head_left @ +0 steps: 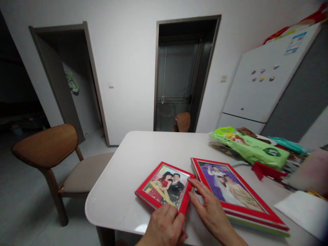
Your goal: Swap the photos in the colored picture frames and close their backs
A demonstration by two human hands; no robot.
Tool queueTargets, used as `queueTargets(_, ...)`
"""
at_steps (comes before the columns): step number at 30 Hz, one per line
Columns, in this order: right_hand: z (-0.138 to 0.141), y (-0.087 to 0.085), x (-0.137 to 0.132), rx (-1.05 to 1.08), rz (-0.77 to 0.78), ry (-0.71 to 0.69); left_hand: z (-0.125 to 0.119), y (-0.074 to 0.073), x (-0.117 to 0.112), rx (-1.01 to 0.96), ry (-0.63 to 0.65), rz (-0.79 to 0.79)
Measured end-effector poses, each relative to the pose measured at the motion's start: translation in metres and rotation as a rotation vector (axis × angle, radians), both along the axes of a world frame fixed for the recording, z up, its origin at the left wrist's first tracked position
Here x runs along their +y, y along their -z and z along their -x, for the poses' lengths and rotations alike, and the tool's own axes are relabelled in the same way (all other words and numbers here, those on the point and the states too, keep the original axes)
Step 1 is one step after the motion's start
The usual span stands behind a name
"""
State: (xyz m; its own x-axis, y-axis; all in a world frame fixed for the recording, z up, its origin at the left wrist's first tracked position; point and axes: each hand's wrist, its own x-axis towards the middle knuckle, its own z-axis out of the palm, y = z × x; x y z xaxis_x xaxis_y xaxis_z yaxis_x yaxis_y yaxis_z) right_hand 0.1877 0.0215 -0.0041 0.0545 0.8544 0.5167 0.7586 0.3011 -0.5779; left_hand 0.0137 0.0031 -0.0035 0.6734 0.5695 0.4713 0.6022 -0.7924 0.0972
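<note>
Two red-framed photographs lie flat on a white table (143, 153). The small frame (165, 186) sits near the front edge, and my left hand (165, 227) is curled over its near corner, fingers bent on the rim. My right hand (211, 212) lies flat with fingers stretched out; its fingertips touch the small frame's right edge, in the gap beside the large frame (237, 194). The large frame rests on a green-edged one beneath it.
A green plastic packet (249, 147) and other packets lie at the table's back right, with a red object (266, 170) and white paper (304, 212) nearby. A wooden chair (55, 157) stands to the left. A white fridge (266, 85) and two doorways stand behind.
</note>
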Motion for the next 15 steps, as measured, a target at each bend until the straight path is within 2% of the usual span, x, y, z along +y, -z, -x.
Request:
queueTargets(4,0.01,-0.002,0.005,0.014,-0.038,-0.028,0.028,-0.047,0.008,-0.398,-0.124,0.136)
queueTargets(7,0.027,0.001,0.01,-0.01,-0.005,-0.097,0.047,-0.066,0.018,-0.696,-0.241,0.251)
queueTargets(11,0.048,0.004,0.018,-0.032,0.027,-0.195,0.067,-0.073,0.028,-0.906,-0.37,0.315)
queueTargets(13,0.055,0.005,0.02,-0.037,0.035,-0.224,0.073,-0.07,0.031,-0.954,-0.399,0.355)
queueTargets(15,0.058,0.006,0.02,-0.046,0.06,-0.245,0.077,-0.059,0.033,-0.992,-0.384,0.454)
